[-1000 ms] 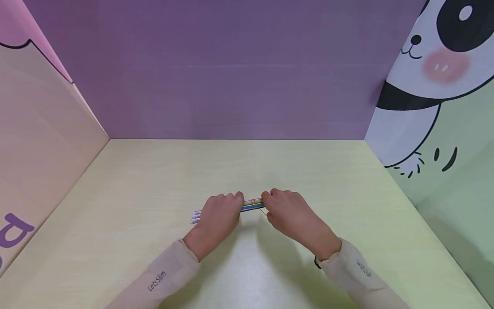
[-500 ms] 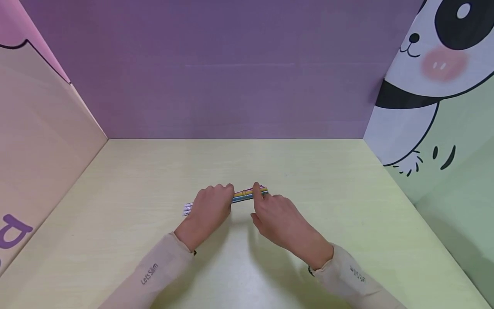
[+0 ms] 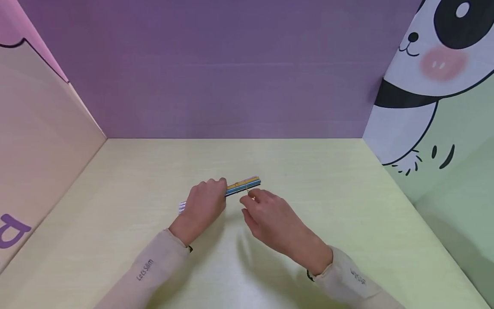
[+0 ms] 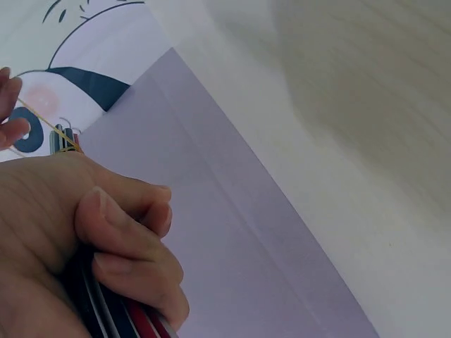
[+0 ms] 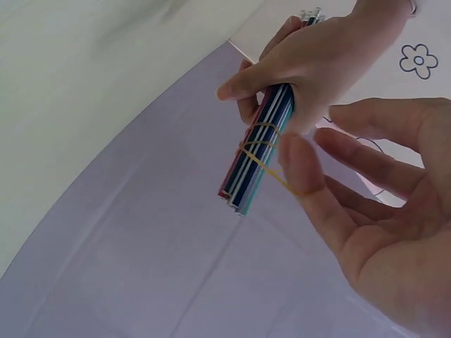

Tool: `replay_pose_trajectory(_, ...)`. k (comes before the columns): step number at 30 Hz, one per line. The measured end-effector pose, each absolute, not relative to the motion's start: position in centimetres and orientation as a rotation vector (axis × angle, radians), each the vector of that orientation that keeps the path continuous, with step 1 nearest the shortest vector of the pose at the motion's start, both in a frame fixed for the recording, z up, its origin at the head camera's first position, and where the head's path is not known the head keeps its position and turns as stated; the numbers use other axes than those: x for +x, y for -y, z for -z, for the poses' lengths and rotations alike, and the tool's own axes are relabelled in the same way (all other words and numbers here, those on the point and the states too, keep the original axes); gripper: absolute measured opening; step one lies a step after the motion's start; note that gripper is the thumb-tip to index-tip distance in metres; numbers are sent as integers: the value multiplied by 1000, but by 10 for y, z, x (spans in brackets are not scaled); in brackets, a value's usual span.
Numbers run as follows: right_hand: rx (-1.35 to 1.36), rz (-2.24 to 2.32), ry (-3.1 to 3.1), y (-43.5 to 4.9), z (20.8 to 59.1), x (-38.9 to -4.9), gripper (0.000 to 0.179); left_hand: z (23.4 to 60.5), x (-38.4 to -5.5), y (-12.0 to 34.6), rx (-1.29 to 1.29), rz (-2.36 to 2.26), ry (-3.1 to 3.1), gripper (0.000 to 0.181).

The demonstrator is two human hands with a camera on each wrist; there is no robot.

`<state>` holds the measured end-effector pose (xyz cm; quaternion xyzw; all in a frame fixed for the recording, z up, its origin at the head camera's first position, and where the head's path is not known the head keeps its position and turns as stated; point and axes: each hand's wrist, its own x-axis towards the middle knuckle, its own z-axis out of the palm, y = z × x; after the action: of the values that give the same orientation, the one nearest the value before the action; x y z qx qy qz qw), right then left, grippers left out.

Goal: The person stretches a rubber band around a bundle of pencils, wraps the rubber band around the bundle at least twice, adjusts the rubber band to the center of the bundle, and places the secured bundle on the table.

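A bundle of slim striped pencils (image 3: 244,186) is held above the table, its right end tilted up. My left hand (image 3: 204,209) grips the bundle round its middle, with white ends sticking out at the left. In the left wrist view, curled fingers wrap the pencils (image 4: 141,322). A yellow rubber band (image 5: 273,176) loops round the bundle near its free end. My right hand (image 3: 275,221), just below that end, pinches part of the band between thumb and finger and pulls it out taut from the pencils. The right hand's other fingers are loosely bent.
The pale wooden table (image 3: 162,171) lies beneath both hands. A purple panel (image 3: 231,77) stands at the back. Side panels rise at left and right, the right panel (image 3: 444,128) bearing a panda drawing.
My right hand has shifted left and let go of the bundle's end, and now draws the rubber band out below it. The left hand and bundle have moved left and slightly up.
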<state>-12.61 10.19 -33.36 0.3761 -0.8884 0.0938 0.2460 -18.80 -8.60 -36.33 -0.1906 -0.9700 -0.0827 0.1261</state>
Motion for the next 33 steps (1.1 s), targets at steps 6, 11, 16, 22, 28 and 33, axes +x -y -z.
replay_pose_trajectory(6, 1056, -272, 2567, -107, 330, -121, 14, 362, -194, 94, -529, 238, 2813, 10)
replay_pose_trajectory(11, 995, -281, 2538, -114, 323, -124, 13, 362, -197, 97, -557, 220, 2859, 8)
replay_pose_trajectory(16, 893, -401, 2525, -129, 317, -144, 31, 354, -188, 89, -661, 193, 2865, 9)
replay_pose_trajectory(22, 1043, -972, 2722, -148, 317, -163, 23, 345, -171, 78, -794, 224, 2797, 18)
replay_pose_trajectory(28, 1084, -1306, 2739, -158, 310, -172, 12, 341, -168, 77, -864, 307, 2745, 23)
replay_pose_trajectory(33, 930, -1517, 2684, -175, 294, -170, 15, 327, -175, 90, -922, 640, 2804, 20)
